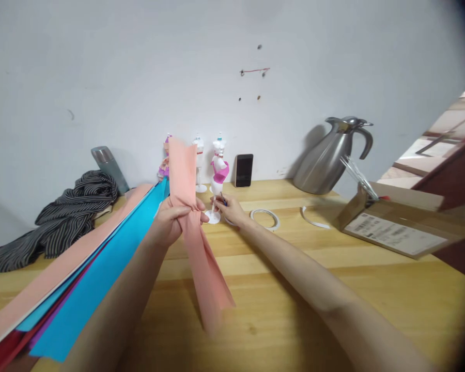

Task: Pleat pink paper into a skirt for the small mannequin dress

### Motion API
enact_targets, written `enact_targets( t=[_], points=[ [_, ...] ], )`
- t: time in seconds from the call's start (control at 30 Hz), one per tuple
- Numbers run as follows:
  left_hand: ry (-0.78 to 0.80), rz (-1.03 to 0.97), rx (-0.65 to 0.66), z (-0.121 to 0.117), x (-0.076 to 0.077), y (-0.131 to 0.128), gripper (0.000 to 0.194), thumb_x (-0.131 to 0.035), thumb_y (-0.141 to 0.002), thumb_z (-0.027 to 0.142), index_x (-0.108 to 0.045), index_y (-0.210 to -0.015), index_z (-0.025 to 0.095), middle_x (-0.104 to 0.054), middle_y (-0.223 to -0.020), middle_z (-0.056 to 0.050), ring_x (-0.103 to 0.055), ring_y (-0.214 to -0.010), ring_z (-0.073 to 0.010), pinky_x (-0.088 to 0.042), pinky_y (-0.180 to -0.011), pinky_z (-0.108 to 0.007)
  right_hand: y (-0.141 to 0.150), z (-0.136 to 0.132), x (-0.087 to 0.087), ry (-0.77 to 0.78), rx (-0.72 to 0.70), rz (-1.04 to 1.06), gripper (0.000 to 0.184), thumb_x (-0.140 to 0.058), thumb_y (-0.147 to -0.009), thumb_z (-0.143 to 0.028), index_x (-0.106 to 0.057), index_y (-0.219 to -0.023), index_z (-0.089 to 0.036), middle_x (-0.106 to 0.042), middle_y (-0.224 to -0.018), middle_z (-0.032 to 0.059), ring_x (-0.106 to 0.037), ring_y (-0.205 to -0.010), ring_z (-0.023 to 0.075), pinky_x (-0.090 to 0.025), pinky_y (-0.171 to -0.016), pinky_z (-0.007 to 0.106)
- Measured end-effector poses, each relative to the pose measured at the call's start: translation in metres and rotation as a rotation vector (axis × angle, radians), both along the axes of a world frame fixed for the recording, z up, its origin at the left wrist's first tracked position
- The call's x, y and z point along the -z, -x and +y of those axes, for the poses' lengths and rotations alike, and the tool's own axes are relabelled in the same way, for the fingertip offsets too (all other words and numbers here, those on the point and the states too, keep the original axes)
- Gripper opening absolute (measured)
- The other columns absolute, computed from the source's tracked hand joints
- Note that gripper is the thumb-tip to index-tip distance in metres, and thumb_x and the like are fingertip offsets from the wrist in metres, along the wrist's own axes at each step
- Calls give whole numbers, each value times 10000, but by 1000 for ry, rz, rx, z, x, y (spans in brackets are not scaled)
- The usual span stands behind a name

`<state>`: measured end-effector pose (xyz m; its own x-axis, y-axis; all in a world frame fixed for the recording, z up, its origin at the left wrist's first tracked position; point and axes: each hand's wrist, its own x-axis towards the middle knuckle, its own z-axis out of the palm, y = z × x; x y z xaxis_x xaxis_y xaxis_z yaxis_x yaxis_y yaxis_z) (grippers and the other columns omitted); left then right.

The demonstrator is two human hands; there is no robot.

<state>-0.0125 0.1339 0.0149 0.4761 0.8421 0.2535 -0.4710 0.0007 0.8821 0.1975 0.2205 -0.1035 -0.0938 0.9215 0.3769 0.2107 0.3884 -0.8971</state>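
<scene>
Head cam, from my end: I've got the left hand [169,223] mid-scene, fingers pinched narrow on the pink strip [184,175], which is gathered at the grip; its upper part stands up, the lower part fans down toward the near side of the table [279,294]. The right hand [234,211] reaches far, just right of it, fingertips at what look like small scissors w/ dark blue handles [225,202], close by the base of the magenta-draped mannequin [219,170]; can't tell if those fingers are closed on them, too small & blurred. Behind the pink strip I see a 2nd white mannequin [200,168], partly hidden, plus a frilly dressed figure [165,163] on its left. A stack of coloured strips [108,258] runs from near left up to the left hand, w/ the striped cloth [81,212] & a tilted-looking bottle [109,166] farther left. Far side, right of the mannequins: a dark-faced phone-like slab [244,170] against the wall. Right of the right wrist: white tape ring [276,223], curled white strip [316,224], then steel jug [325,160] & labelled cardboard box [405,213].
</scene>
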Motion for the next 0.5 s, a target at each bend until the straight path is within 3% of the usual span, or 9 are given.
enact_targets(
  t=[0.33, 0.5],
  points=[
    [-9, 3, 4, 0, -1, 0, 131, -638, -627, 136, -714, -719, 81, -698, -744, -82, -671, -586, -189, -510, -522, -249, 0, -7, -4, 7, 42, -55, 314, -540, -822, -392, -674, -944, -137, -654, -689, 17, -580, -616, 140, -431, -595, 253],
    [-8, 51, 6, -6, -5, -2, 134, -645, -644, 148, -718, -733, 80, -703, -666, -97, -671, -570, -206, -521, -526, -263, -7, -32, -17, -24, 167, -5, 301, -548, -826, -398, -674, -942, -151, -634, -682, 20, -567, -605, 148, -432, -584, 263]
  ],
)
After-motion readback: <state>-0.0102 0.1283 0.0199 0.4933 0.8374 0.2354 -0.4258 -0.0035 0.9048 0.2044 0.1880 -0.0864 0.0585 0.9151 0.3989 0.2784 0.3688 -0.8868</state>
